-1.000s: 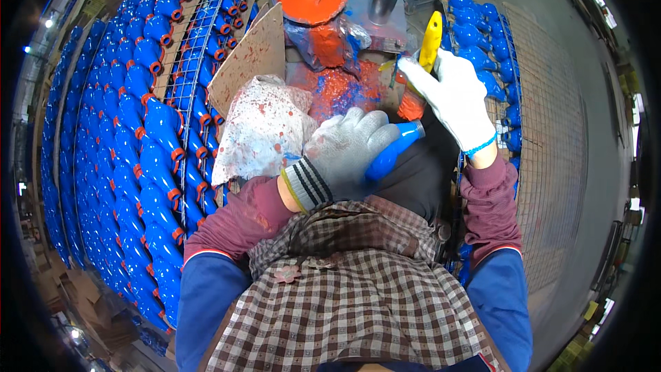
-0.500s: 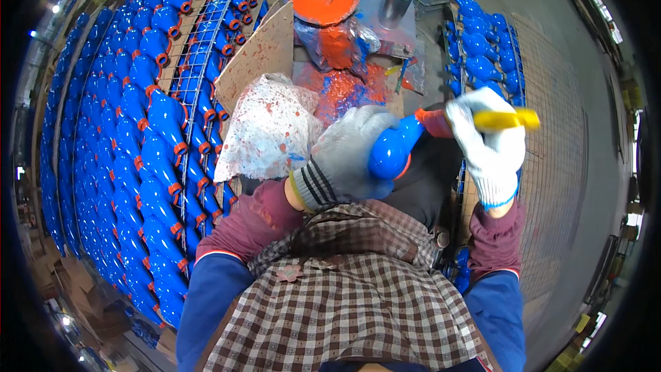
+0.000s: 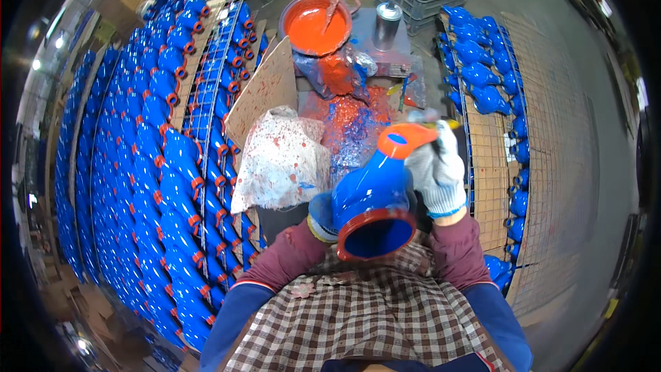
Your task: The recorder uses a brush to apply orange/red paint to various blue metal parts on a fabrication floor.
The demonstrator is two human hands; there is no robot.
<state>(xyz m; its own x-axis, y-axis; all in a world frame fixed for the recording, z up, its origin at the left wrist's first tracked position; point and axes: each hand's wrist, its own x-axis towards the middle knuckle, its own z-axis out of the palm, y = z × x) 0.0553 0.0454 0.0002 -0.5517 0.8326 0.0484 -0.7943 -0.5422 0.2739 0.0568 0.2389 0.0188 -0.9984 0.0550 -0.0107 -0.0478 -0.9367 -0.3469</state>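
Observation:
My left hand point(image 3: 321, 215), in a grey glove, is closed on the left side of a glossy blue pipe-like casting point(image 3: 372, 189); most of its fingers are hidden. The casting's wide opening, rimmed in dark red, tilts toward me, and its narrow end, coated in bright orange, points away. At that narrow end my right hand point(image 3: 441, 173), in a white glove, is closed around a paintbrush point(image 3: 450, 124) with a yellow handle. The brush is blurred and partly hidden, its orange head against the orange rim.
A pot of orange paint point(image 3: 317, 25) with a stirring stick stands ahead, beside a metal can point(image 3: 387, 27). A spattered cloth point(image 3: 282, 162) lies in front of a board point(image 3: 265, 83). Racks of blue castings point(image 3: 162, 151) fill the left; another rack point(image 3: 487, 138) stands right.
The casting has been turned, so its wide opening now faces me and its narrow end shows an orange rim. My right hand and brush have moved left and down to that end.

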